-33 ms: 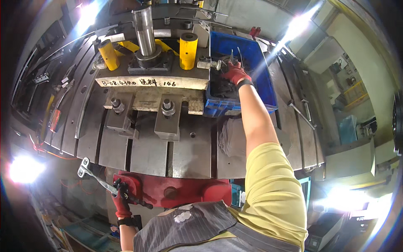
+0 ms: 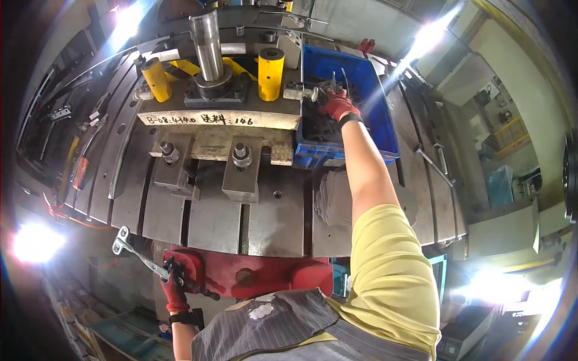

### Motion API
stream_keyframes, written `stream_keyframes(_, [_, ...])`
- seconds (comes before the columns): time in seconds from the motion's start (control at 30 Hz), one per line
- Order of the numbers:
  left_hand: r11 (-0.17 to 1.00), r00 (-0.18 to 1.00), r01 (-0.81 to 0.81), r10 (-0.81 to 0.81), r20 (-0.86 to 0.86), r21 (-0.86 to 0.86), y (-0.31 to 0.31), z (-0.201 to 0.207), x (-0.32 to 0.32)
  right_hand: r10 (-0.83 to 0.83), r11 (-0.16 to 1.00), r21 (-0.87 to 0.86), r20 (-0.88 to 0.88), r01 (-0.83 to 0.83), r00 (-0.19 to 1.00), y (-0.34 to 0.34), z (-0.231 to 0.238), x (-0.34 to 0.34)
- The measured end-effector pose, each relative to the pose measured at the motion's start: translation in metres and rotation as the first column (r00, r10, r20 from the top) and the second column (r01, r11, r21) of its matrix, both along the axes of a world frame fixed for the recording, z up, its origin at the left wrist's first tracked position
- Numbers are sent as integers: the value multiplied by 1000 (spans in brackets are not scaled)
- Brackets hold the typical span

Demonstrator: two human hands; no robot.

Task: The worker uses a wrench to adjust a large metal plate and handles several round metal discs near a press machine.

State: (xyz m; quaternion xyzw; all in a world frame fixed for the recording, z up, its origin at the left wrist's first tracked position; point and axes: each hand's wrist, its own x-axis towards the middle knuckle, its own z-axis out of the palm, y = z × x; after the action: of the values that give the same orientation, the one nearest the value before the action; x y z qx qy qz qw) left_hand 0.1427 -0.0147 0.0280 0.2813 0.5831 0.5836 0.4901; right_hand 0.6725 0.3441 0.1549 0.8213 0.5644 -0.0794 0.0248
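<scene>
Against the earlier frame: almost no change. Scene sits a hair lower and to the right in view; both hands hold essentially the same poses and nothing has visibly changed place.

Right hand (image 2: 339, 105), red-gloved: arm stretched forward, wrist strapped in black, hand down inside the blue rectangular plastic bin (image 2: 310, 154) over a heap of dark metal parts (image 2: 324, 130). Fingers point away, partly hidden; cannot tell whether they grip anything. Two thin metal prongs (image 2: 345, 76) stand up just beyond the fingertips.

Left hand (image 2: 174, 286), red-and-black glove: low, off the table's front edge, closed round the shaft of a silver metal tool with a T-shaped, holed head (image 2: 142, 257). Head points up and left, clear of the table. A dark rod end shows right of this fist; cannot tell if same piece.

Around: slotted grey steel table (image 2: 277, 228). On it, left of the bin, a pale-faced steel block (image 2: 271, 120) carrying a polished steel column (image 2: 208, 48) and two yellow cylinders (image 2: 271, 75). A metal fitting (image 2: 301, 92) juts from its side toward the right hand, crowding the bin's left side. Right forearm crosses the bin's near wall and partly covers a grey flat stack (image 2: 330, 201).
</scene>
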Motion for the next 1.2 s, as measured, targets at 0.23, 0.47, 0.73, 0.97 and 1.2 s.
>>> stream_keyframes(0.23, [1000,1000,5,-5,22,9,4,-5,2,249,963,89,52,-253,967,25,-12,124])
stream_keyframes(0.47, [999,998,-30,28,-62,-26,-1,7,3,214,975,171,-557,-141,803,-60,-30,149])
stream_keyframes(0.73, [999,999,-26,24,-34,-37,3,8,8,404,890,162,157,-427,901,-91,-25,118])
stream_keyframes(0.97, [1000,1000,-8,8,-1,-29,1,3,3,56,994,88,112,-66,992,-34,-15,95])
stream_keyframes(1.2, [999,1000,23,-23,3,-30,-1,-3,-3,-65,992,96,-192,85,979,-5,-14,39])
